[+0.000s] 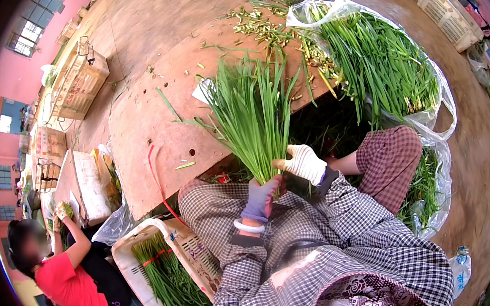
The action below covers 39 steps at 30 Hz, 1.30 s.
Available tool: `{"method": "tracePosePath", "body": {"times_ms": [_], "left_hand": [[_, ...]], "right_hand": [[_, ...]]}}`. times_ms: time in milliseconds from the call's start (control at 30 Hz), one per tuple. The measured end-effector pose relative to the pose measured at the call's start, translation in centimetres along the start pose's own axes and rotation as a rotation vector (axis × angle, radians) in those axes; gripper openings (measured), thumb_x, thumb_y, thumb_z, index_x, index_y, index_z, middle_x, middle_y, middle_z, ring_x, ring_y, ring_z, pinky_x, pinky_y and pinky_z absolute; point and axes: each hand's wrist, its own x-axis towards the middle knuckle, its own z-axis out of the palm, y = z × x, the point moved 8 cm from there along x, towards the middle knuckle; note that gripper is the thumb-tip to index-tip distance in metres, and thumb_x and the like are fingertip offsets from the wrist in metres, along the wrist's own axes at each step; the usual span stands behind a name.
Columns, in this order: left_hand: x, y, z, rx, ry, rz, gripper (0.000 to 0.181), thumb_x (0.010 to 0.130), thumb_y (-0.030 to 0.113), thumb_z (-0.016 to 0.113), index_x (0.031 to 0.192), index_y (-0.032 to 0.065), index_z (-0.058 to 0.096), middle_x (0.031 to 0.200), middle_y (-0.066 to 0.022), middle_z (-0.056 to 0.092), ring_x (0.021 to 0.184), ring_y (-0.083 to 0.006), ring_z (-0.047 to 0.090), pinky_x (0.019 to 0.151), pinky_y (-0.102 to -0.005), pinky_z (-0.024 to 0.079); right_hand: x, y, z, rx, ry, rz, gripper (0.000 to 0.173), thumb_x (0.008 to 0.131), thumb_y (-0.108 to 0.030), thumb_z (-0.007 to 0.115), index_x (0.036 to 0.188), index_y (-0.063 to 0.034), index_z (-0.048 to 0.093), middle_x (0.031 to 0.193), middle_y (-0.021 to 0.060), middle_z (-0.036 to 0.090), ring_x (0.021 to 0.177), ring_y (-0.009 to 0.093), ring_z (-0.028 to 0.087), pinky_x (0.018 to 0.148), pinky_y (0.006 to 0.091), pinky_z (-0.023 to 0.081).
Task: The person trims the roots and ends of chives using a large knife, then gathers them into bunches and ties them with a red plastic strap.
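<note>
My left hand (261, 198), in a purple-grey glove, is closed around the lower stalks of a bunch of long green leafy stems (253, 125), possibly garlic chives. The leaves fan out over the edge of a low wooden board (166, 130). My right hand (302, 164), in a striped white glove with tan fingertips, is beside the base of the bunch, its thumb and fingers near the stalks; whether it grips any cannot be told. A red tie strip (155, 176) lies on the board, left of the bunch.
An open plastic bag of greens (378, 54) stands at the right, with trimmed stalk ends (258, 26) beside it. A plastic crate (138, 265) of tied bunches is at the lower left. A person in a red shirt (68, 283) sits beyond it, hands on greens.
</note>
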Motion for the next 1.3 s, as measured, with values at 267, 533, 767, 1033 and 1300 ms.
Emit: {"method": "tracePosePath", "body": {"times_ms": [267, 533, 767, 1033, 1300], "left_hand": [[0.2, -0.7, 0.2, -0.054, 0.028, -0.005, 0.027, 0.085, 0.012, 0.068, 0.108, 0.0021, 0.058, 0.091, -0.0087, 0.064, 0.074, -0.0168, 0.063, 0.061, -0.0299, 0.053], [-2.2, 2.0, 0.0, 0.013, 0.118, 0.030, 0.019, 0.085, 0.012, 0.067, 0.099, 0.0004, 0.059, 0.078, -0.0078, 0.063, 0.060, -0.0119, 0.059, 0.049, -0.0221, 0.048], [-7.0, 6.7, -0.8, 0.218, 0.099, 0.008, 0.016, 0.085, 0.010, 0.064, 0.093, -0.0031, 0.062, 0.078, -0.0088, 0.064, 0.061, -0.0100, 0.057, 0.051, -0.0226, 0.046], [-10.9, 7.6, -0.1, 0.391, 0.116, 0.016, 0.022, 0.081, 0.010, 0.065, 0.095, -0.0066, 0.062, 0.080, -0.0125, 0.066, 0.060, -0.0117, 0.058, 0.050, -0.0242, 0.047], [-14.4, 6.9, -2.4, 0.422, 0.208, -0.005, 0.024, 0.079, 0.010, 0.066, 0.094, -0.0077, 0.062, 0.079, -0.0145, 0.066, 0.058, -0.0127, 0.057, 0.049, -0.0252, 0.046]], "right_hand": [[0.1, -0.4, 1.3, 0.009, -0.031, 0.014, 0.047, 0.083, -0.038, 0.067, 0.102, 0.0038, 0.065, 0.078, 0.0217, 0.066, 0.076, 0.031, 0.067, 0.069, 0.0403, 0.051], [-1.0, -2.0, -1.1, 0.006, -0.052, -0.044, 0.046, 0.084, -0.040, 0.065, 0.093, 0.0053, 0.067, 0.075, 0.0207, 0.065, 0.072, 0.031, 0.066, 0.067, 0.0366, 0.052], [-0.4, -2.7, -9.7, 0.316, 0.282, -0.057, 0.027, 0.084, -0.020, 0.069, 0.099, 0.0027, 0.069, 0.073, 0.0067, 0.068, 0.055, 0.010, 0.059, 0.052, 0.0276, 0.049], [1.8, -9.7, -15.6, 0.212, 0.403, -0.374, 0.054, 0.080, -0.019, 0.072, 0.129, -0.0029, 0.054, 0.108, 0.0145, 0.067, 0.093, 0.020, 0.067, 0.079, 0.0313, 0.054], [2.1, -9.0, -18.5, -0.019, 0.563, -0.454, 0.022, 0.081, -0.016, 0.069, 0.096, -0.0001, 0.071, 0.080, 0.0122, 0.072, 0.071, 0.015, 0.068, 0.065, 0.0276, 0.054]]}}
